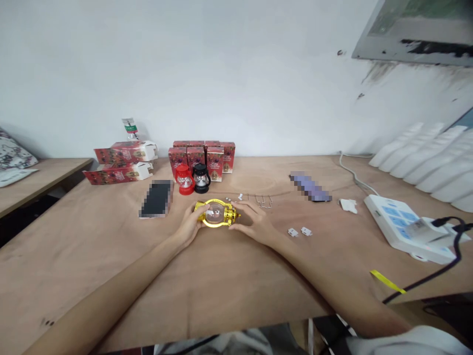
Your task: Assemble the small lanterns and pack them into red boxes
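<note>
Lying sideways above the table is a small gold lantern [215, 213] with a clear globe. Its base end, at the left, is in the grip of my left hand [190, 225]. My right hand [256, 224] curves around the capped end, thumb below and fingers above, at the edges of the gold frame. Just beyond stand a red lantern [185, 180] and a black lantern [201, 178], both upright. Behind my right hand lie a small white piece [240, 196] and several bent wire pieces [264, 201]. Two small white parts [293, 232] rest to the right.
Several red boxes [215, 165] stand near the wall; opened boxes [121, 173] lie to their left. A dark phone [156, 198] and a purple phone-like item [311, 187] flank the work area. At right are a power strip [401, 224], black cable and yellow strip [387, 281].
</note>
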Demonstrator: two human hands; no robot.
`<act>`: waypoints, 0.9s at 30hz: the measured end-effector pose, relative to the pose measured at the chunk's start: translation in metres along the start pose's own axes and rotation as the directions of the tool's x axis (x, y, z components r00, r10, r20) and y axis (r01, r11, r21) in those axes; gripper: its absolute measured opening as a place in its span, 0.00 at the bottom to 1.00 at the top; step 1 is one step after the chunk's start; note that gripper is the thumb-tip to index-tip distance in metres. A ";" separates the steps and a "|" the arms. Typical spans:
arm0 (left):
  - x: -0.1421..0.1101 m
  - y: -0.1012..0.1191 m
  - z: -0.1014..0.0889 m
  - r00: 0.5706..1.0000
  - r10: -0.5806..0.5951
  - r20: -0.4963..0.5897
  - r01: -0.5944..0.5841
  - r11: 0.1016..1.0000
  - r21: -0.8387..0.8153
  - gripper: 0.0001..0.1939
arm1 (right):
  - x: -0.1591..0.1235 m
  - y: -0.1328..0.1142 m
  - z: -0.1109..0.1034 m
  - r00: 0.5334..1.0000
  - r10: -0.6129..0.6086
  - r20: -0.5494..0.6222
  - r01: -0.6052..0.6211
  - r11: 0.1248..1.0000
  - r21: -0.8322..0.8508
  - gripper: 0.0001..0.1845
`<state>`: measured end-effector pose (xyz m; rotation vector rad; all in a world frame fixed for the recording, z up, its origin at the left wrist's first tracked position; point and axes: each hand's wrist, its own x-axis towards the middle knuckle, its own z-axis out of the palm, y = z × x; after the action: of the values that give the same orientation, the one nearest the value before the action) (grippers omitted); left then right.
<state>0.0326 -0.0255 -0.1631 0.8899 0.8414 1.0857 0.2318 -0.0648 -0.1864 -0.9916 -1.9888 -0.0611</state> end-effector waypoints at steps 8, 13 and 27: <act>0.000 0.002 -0.001 1.000 -0.016 0.010 0.016 1.000 -0.006 0.13 | 0.001 -0.002 -0.002 1.000 0.015 0.020 -0.016 0.999 0.041 0.28; 0.001 0.004 -0.002 0.996 -0.078 0.035 0.079 0.997 -0.019 0.09 | 0.001 -0.005 -0.002 0.999 -0.017 0.051 0.011 0.993 0.114 0.29; -0.001 0.010 -0.003 0.990 -0.126 0.060 0.135 0.977 -0.168 0.06 | 0.005 -0.008 -0.002 0.893 0.304 0.332 -0.448 0.679 0.582 0.31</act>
<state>0.0266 -0.0236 -0.1554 0.7043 0.7428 1.0014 0.2262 -0.0680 -0.1787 -0.9339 -1.7263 0.9503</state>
